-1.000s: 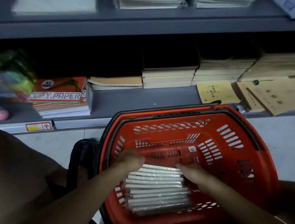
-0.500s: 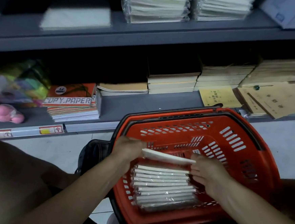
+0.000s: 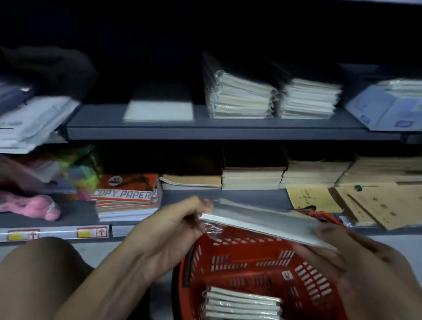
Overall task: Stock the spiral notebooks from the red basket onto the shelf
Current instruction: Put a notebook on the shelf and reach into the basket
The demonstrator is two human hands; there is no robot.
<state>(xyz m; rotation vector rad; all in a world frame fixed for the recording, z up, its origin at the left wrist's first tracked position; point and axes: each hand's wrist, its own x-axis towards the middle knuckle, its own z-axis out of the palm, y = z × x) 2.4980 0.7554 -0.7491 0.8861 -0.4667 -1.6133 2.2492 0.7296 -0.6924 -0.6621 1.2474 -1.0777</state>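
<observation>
A plastic-wrapped notebook (image 3: 268,221) hangs flat above the red basket (image 3: 260,262). My left hand (image 3: 171,230) pinches its left end, and my right hand (image 3: 348,256) grips its right end. Several more wrapped notebooks (image 3: 245,316) lie stacked in the basket's near end. The grey middle shelf (image 3: 207,129) carries a single flat notebook (image 3: 160,105) and two wrapped stacks (image 3: 237,96) to its right.
The lower shelf (image 3: 250,195) holds a copy paper pack (image 3: 128,196), brown notebooks (image 3: 251,174), yellow booklets (image 3: 313,198) and a pink toy (image 3: 24,204). A blue-white box (image 3: 396,106) sits at the middle shelf's right. My knee (image 3: 37,272) is at the lower left.
Both hands have lifted one notebook out of the basket, up to the lower shelf's height. The view has tilted up, showing the middle shelf.
</observation>
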